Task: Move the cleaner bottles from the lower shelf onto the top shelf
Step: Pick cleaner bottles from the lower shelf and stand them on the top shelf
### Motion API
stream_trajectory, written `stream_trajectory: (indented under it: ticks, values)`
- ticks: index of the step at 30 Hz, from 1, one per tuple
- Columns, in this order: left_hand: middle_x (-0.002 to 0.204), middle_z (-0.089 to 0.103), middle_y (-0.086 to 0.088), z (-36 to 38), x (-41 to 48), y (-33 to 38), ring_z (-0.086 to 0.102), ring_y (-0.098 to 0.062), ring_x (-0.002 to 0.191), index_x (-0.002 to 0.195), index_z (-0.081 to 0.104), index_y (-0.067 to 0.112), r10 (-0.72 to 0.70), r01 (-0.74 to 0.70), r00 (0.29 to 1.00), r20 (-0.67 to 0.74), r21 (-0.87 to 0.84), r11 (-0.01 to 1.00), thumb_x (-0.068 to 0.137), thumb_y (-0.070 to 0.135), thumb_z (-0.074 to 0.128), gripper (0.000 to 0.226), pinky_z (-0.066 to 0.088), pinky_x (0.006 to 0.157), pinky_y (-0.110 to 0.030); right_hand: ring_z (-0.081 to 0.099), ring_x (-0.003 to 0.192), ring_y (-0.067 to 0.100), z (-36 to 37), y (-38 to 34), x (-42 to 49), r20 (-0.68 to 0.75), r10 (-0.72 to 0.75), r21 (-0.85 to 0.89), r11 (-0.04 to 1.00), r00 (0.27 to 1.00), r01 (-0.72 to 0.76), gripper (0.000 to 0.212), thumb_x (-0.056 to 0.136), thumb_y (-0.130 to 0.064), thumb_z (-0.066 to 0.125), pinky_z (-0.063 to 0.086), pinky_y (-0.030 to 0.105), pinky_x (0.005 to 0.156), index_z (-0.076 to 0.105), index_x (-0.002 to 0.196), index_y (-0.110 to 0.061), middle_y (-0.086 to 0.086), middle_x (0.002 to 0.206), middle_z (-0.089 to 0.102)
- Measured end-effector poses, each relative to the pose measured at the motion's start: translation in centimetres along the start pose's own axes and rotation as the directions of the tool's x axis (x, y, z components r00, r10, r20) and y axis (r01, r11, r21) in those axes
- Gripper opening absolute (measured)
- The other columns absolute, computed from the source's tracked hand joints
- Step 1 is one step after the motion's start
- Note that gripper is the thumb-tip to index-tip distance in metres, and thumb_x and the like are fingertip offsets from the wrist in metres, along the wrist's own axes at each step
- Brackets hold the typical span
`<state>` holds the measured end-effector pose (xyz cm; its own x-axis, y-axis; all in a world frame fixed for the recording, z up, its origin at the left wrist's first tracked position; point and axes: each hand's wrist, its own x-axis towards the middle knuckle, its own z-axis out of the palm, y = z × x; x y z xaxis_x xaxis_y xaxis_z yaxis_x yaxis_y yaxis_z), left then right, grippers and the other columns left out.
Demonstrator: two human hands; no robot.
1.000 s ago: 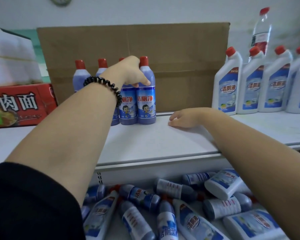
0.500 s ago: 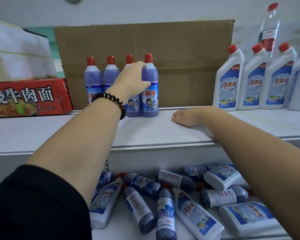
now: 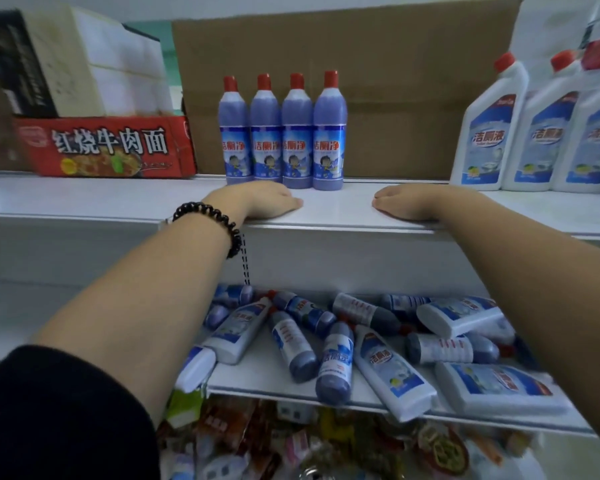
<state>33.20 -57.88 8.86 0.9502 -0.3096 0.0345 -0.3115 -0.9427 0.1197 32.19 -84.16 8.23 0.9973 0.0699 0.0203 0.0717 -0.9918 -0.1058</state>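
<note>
Several purple cleaner bottles (image 3: 282,133) with red caps stand upright in a row at the back of the white top shelf (image 3: 336,211). My left hand (image 3: 264,202) rests palm down on that shelf just in front of them, holding nothing. My right hand (image 3: 407,202) also lies flat on the shelf near its front edge, a little to the right. On the lower shelf (image 3: 274,381) several purple bottles (image 3: 336,362) and white cleaner bottles (image 3: 388,372) lie jumbled on their sides between my forearms.
White cleaner bottles (image 3: 484,133) stand at the top shelf's right end. A large cardboard sheet (image 3: 378,84) leans behind the purple row. A red noodle carton (image 3: 108,147) with white boxes (image 3: 84,60) stacked on it sits at the left. Snack packets (image 3: 291,441) fill the level below.
My left hand let go of the rightmost purple bottle and came down flat onto the shelf in front of the row. The right hand stayed put; the view dropped lower.
</note>
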Motion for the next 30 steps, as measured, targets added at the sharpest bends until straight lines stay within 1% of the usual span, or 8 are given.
stream_trajectory:
  ticks: [4, 8, 13, 18, 21, 25, 27, 30]
  values:
    - [0.16, 0.036, -0.004, 0.3, -1.1, -0.3, 0.034, -0.023, 0.145, 0.15, 0.044, 0.016, 0.033, -0.034, 0.999, -0.011, -0.038, 0.999, 0.105, 0.053, 0.034, 0.059, 0.022, 0.118, -0.037, 0.029, 0.148, 0.023, -0.1, -1.2, -1.5, 0.003, 0.012, -0.023, 1.0, 1.0, -0.012, 0.052, 0.106, -0.039, 0.03, 0.018, 0.041, 0.123, 0.038, 0.153, -0.017, 0.003, 0.162, 0.031]
    - [0.16, 0.037, -0.005, 0.4, -2.5, -0.9, 0.033, -0.023, 0.145, 0.149, 0.044, 0.014, 0.092, -0.093, 0.995, -0.029, -0.047, 0.994, 0.105, 0.052, 0.032, 0.059, 0.023, 0.116, -0.036, 0.038, 0.142, 0.028, 0.3, -3.2, -3.2, -0.037, 0.063, -0.036, 0.997, 0.997, -0.064, 0.05, 0.106, -0.034, 0.031, 0.028, 0.041, 0.118, 0.045, 0.147, -0.01, 0.01, 0.156, 0.039]
    - [0.141, 0.054, -0.008, 0.8, -5.6, -2.9, 0.049, -0.025, 0.127, 0.132, 0.058, 0.013, 0.159, -0.161, 0.984, -0.081, -0.018, 0.987, 0.106, 0.049, 0.033, 0.051, 0.033, 0.095, -0.032, 0.048, 0.13, 0.034, 1.3, -7.6, -5.0, -0.147, 0.134, -0.024, 0.99, 0.98, -0.139, 0.044, 0.103, -0.024, 0.034, 0.037, 0.037, 0.107, 0.055, 0.135, -0.001, 0.019, 0.146, 0.049]
    - [0.159, 0.037, -0.004, 1.3, -9.5, -7.7, 0.037, -0.025, 0.143, 0.152, 0.038, 0.02, 0.199, -0.2, 0.974, -0.108, -0.003, 0.98, 0.103, 0.056, 0.037, 0.061, 0.03, 0.117, -0.041, 0.054, 0.115, 0.039, 3.7, -13.8, -7.9, -0.278, 0.131, -0.033, 0.989, 0.952, -0.146, 0.04, 0.1, -0.03, 0.037, 0.045, 0.043, 0.099, 0.058, 0.123, -0.004, 0.023, 0.131, 0.057]
    - [0.16, 0.035, -0.004, 2.1, -11.9, -11.2, 0.036, -0.028, 0.144, 0.154, 0.033, 0.024, 0.214, -0.212, 0.965, -0.155, 0.027, 0.977, 0.1, 0.057, 0.042, 0.064, 0.032, 0.116, -0.05, 0.049, 0.122, 0.042, 5.8, -17.8, -10.1, -0.314, 0.12, -0.08, 0.985, 0.942, -0.152, 0.053, 0.095, -0.039, 0.048, 0.043, 0.047, 0.1, 0.047, 0.137, -0.007, 0.023, 0.136, 0.05]
    - [0.167, 0.016, 0.0, 3.7, -15.3, -15.0, 0.014, -0.023, 0.153, 0.158, 0.026, 0.022, 0.241, -0.236, 0.949, -0.206, 0.047, 0.971, 0.1, 0.051, 0.048, 0.069, 0.021, 0.122, -0.052, 0.033, 0.139, 0.039, 8.9, -22.6, -12.9, -0.39, 0.041, 0.051, 0.998, 0.92, -0.023, 0.06, 0.094, -0.03, 0.053, 0.035, 0.049, 0.112, 0.04, 0.149, -0.008, 0.02, 0.152, 0.035]
    - [0.169, 0.006, 0.003, 5.1, -17.0, -16.7, 0.005, -0.023, 0.155, 0.158, 0.025, 0.024, 0.234, -0.222, 0.955, -0.183, 0.082, 0.972, 0.1, 0.048, 0.048, 0.067, 0.018, 0.123, -0.051, 0.035, 0.139, 0.036, 10.9, -24.6, -14.0, -0.342, 0.001, 0.045, 0.999, 0.94, 0.016, 0.059, 0.093, -0.029, 0.054, 0.035, 0.048, 0.113, 0.042, 0.149, -0.012, 0.016, 0.153, 0.037]
    - [0.168, 0.012, -0.003, 7.5, -18.2, -19.4, 0.009, -0.027, 0.154, 0.157, 0.026, 0.029, 0.142, -0.141, 0.986, -0.091, 0.018, 0.99, 0.099, 0.049, 0.05, 0.066, 0.018, 0.122, -0.052, 0.045, 0.13, 0.034, 14.0, -27.4, -14.6, -0.176, -0.067, -0.023, 0.998, 0.982, 0.064, 0.054, 0.094, -0.031, 0.054, 0.04, 0.047, 0.107, 0.046, 0.146, -0.019, 0.013, 0.145, 0.046]
